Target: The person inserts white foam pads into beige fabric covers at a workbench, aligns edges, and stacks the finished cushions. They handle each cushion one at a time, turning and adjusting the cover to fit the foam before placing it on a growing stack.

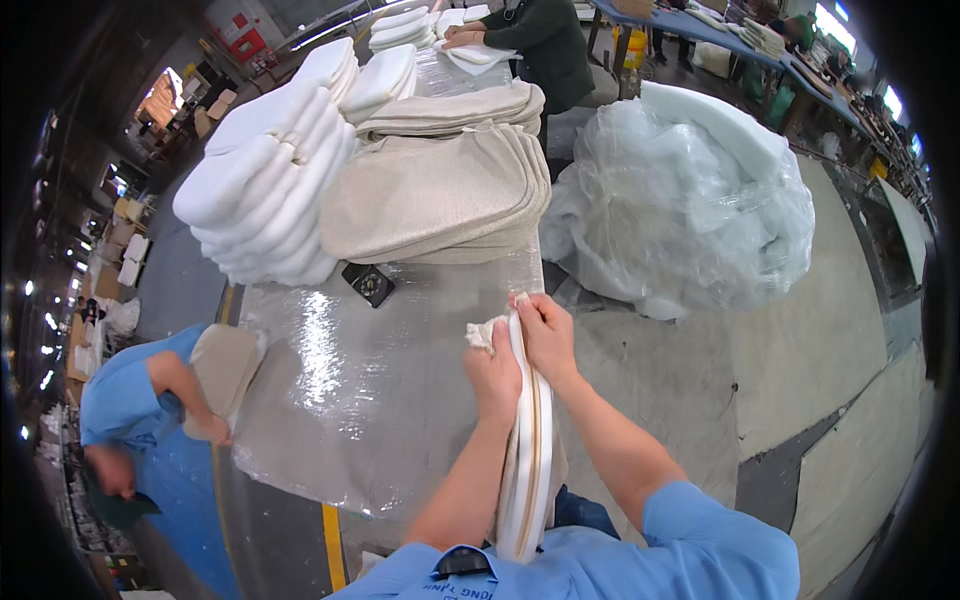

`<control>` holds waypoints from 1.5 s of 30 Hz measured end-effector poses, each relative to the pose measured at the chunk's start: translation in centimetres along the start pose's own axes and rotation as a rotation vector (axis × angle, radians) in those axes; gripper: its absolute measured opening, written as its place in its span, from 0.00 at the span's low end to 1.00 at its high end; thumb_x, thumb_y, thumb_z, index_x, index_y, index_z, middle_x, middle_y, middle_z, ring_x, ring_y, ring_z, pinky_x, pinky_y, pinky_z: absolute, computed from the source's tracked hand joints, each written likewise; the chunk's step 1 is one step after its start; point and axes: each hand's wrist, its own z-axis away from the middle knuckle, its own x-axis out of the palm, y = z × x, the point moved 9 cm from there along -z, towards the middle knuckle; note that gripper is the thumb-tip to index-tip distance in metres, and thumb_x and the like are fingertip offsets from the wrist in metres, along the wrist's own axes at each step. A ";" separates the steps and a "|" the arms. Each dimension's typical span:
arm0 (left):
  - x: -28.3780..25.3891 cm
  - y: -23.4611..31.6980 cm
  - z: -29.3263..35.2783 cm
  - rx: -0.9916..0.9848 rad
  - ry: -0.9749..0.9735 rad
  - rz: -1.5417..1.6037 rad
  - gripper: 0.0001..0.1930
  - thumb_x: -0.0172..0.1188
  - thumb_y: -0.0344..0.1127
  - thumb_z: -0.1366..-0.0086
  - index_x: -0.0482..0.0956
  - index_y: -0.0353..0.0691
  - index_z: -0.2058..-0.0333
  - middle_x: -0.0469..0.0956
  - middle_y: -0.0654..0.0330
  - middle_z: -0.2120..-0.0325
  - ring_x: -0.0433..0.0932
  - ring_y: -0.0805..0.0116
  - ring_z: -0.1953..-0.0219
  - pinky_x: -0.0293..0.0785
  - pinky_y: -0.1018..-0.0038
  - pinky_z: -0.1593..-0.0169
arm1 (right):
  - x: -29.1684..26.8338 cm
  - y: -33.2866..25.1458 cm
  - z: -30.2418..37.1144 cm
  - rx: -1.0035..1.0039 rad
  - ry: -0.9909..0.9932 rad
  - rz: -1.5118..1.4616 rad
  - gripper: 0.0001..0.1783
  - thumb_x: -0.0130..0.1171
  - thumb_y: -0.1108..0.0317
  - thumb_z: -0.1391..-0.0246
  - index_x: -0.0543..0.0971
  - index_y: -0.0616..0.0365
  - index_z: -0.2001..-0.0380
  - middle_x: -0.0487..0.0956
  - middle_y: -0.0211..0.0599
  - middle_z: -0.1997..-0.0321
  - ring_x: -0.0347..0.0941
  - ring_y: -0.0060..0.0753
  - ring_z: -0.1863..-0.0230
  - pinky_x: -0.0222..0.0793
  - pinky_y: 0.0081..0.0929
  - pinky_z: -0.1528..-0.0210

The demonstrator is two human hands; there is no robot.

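A long cushion (526,470) stands on edge against my body, seen along its narrow side. White padding shows there with beige fabric and a tan line running down its length. Near its far end, my left hand (493,382) is closed on the left side, with a bunched cream flap of cloth (484,334) beside the thumb. My right hand (547,338) pinches the cushion's far tip from the right. Ahead on the table lies a stack of beige oval fabric pieces (430,198), with a pile of white pads (265,175) to its left.
The table (350,430) has a shiny plastic covering. A dark device with a round face (368,285) lies on it. At right sits a big clear plastic bag of white stuffing (690,200). A person at left handles a beige pad (222,370); another works at the far end.
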 end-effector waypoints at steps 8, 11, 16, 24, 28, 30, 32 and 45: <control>0.9 -1.6 -0.2 -0.025 0.027 0.420 0.11 0.53 0.32 0.20 0.83 0.32 0.55 0.85 0.58 0.59 0.82 0.71 0.58 0.77 0.70 0.52 | 0.5 -2.2 0.8 -0.165 -0.007 -0.027 0.09 0.53 0.76 0.27 0.81 0.66 0.63 0.83 0.42 0.49 0.79 0.35 0.42 0.71 0.34 0.36; 1.1 -2.2 -0.2 0.043 0.007 0.510 0.10 0.54 0.31 0.20 0.83 0.33 0.55 0.85 0.58 0.59 0.81 0.71 0.58 0.77 0.71 0.52 | 0.3 -2.6 1.2 -0.210 0.021 -0.046 0.09 0.55 0.76 0.28 0.81 0.65 0.64 0.84 0.44 0.51 0.80 0.41 0.42 0.72 0.40 0.36; 0.2 -0.9 0.2 0.132 -0.048 0.452 0.04 0.60 0.26 0.26 0.83 0.33 0.59 0.83 0.56 0.62 0.82 0.69 0.59 0.77 0.71 0.57 | -0.1 -3.0 1.7 -0.286 -0.024 -0.037 0.08 0.58 0.72 0.28 0.82 0.65 0.63 0.84 0.45 0.50 0.80 0.45 0.42 0.73 0.44 0.36; -2.4 5.5 -0.9 0.549 -0.148 -0.067 0.11 0.78 0.28 0.39 0.81 0.36 0.72 0.76 0.59 0.71 0.74 0.67 0.71 0.72 0.71 0.67 | 0.9 -8.3 -2.4 -0.438 -0.531 0.585 0.09 0.67 0.71 0.37 0.86 0.62 0.56 0.87 0.42 0.49 0.82 0.45 0.50 0.77 0.37 0.47; -1.9 3.8 -1.4 0.394 -0.153 0.092 0.06 0.69 0.30 0.29 0.83 0.33 0.61 0.78 0.63 0.66 0.75 0.72 0.68 0.71 0.75 0.62 | 2.4 -8.5 -2.3 -0.406 -0.641 0.546 0.08 0.67 0.71 0.38 0.86 0.61 0.57 0.87 0.41 0.52 0.82 0.44 0.53 0.78 0.37 0.49; -1.2 0.1 -2.2 0.139 -0.159 0.424 0.10 0.62 0.37 0.23 0.82 0.34 0.57 0.79 0.64 0.64 0.75 0.73 0.67 0.72 0.75 0.60 | 2.8 -7.4 -2.2 -0.277 -0.563 0.499 0.09 0.68 0.70 0.38 0.86 0.57 0.56 0.87 0.37 0.52 0.82 0.45 0.52 0.77 0.37 0.49; -2.0 -4.2 -3.8 -0.065 -0.047 0.621 0.14 0.55 0.42 0.19 0.81 0.36 0.55 0.79 0.64 0.63 0.76 0.72 0.66 0.73 0.75 0.61 | 3.2 -7.9 -0.9 -0.318 -0.428 0.481 0.06 0.66 0.72 0.38 0.86 0.60 0.59 0.87 0.40 0.54 0.82 0.45 0.55 0.76 0.37 0.53; 5.7 -17.6 -1.9 -0.811 -0.612 0.820 0.26 0.44 0.54 0.17 0.78 0.38 0.41 0.84 0.57 0.52 0.84 0.65 0.55 0.83 0.66 0.50 | 5.1 -12.3 5.8 -0.624 -0.241 0.379 0.03 0.67 0.73 0.43 0.83 0.59 0.66 0.87 0.40 0.59 0.72 0.37 0.69 0.67 0.32 0.66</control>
